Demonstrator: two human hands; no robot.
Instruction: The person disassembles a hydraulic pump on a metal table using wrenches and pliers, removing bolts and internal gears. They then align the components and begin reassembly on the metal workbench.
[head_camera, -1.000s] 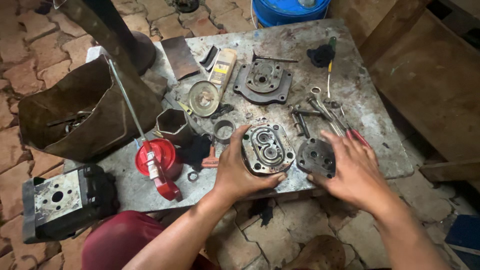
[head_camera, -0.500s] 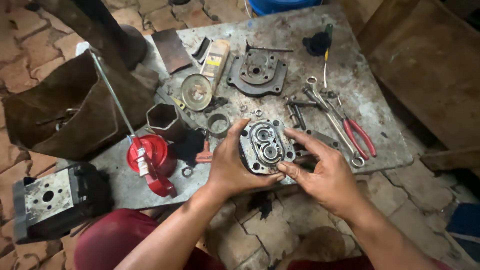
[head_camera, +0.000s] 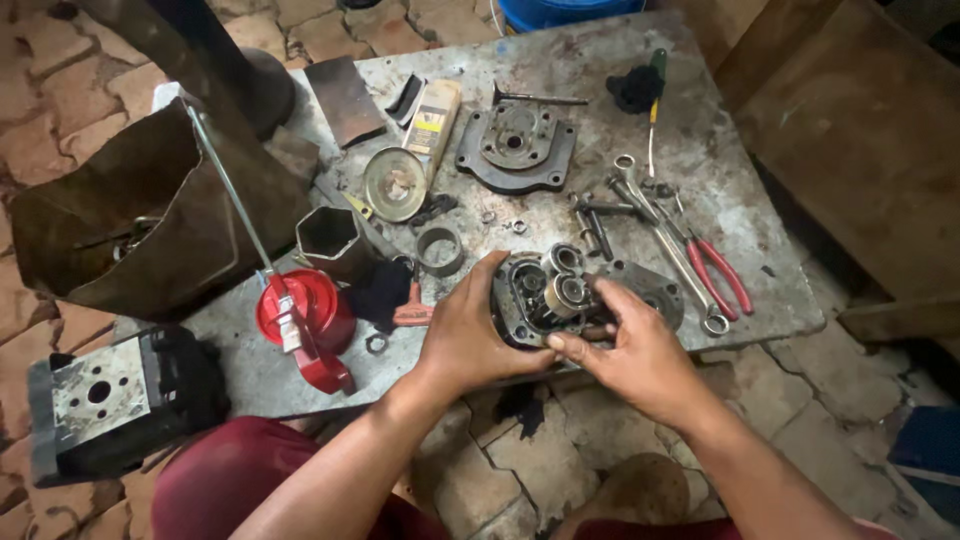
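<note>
— Near the slab's (head_camera: 700, 60) six o'clock edge: what is changed?

— The pump body (head_camera: 535, 295) is tilted further up than half a second ago, gears (head_camera: 565, 275) now facing twelve o'clock. The right hand (head_camera: 635, 350) has been brought onto its front.

— Grips?

— Left hand (head_camera: 470, 335) is clamped round the body's nine o'clock side. Right fingers (head_camera: 605, 300) are curled, touching the gear face.

— Surroundings?

— Cover plate (head_camera: 655, 290) just behind at three o'clock; red oil can (head_camera: 305, 315) at nine; spanners (head_camera: 665, 235) and red pliers (head_camera: 722, 275) at two.

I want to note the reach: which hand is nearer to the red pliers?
Right. The right hand lies just left of the red pliers, on the pump body; the left hand grips its far side.
</note>
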